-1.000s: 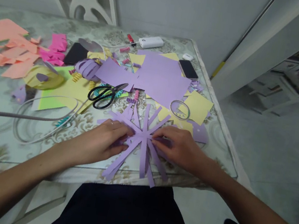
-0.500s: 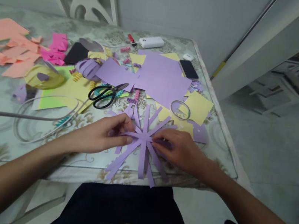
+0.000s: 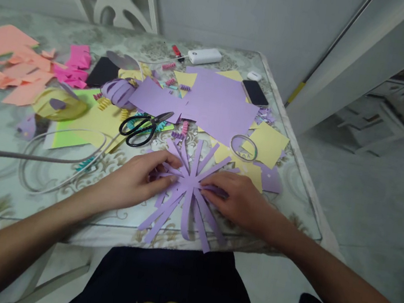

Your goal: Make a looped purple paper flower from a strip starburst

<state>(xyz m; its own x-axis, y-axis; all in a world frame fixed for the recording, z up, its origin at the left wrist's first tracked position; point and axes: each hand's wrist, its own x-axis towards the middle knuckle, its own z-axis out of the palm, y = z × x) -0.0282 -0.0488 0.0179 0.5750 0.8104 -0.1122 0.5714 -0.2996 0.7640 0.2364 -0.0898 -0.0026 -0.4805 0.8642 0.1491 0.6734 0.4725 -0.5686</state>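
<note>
Between my hands is a star of crossed purple paper strips (image 3: pixel 191 181), its arms fanning out from a joined middle, several hanging toward the table's front edge. My left hand (image 3: pixel 152 177) pinches strips on the left side of the star, thumb and fingertips close to its middle. On the right, my right hand (image 3: pixel 235 197) pinches a strip near the centre. Black-handled scissors (image 3: pixel 142 129) lie just beyond my left hand. A round clear ring (image 3: pixel 244 148), perhaps a tape roll, rests beyond my right hand.
Purple paper sheets (image 3: pixel 224 104), yellow paper pieces (image 3: pixel 266 145) and small paper coils cover the table's far middle. A phone (image 3: pixel 255 93) and white power bank (image 3: pixel 204 56) lie behind. At left are a yellow paper figure (image 3: pixel 60 104), orange paper (image 3: pixel 28 70) and a looped white cable (image 3: pixel 55 193).
My right hand has shifted slightly left along with the star's middle. The upper crossed strips have slid a little to the left; both hands keep their pinch.
</note>
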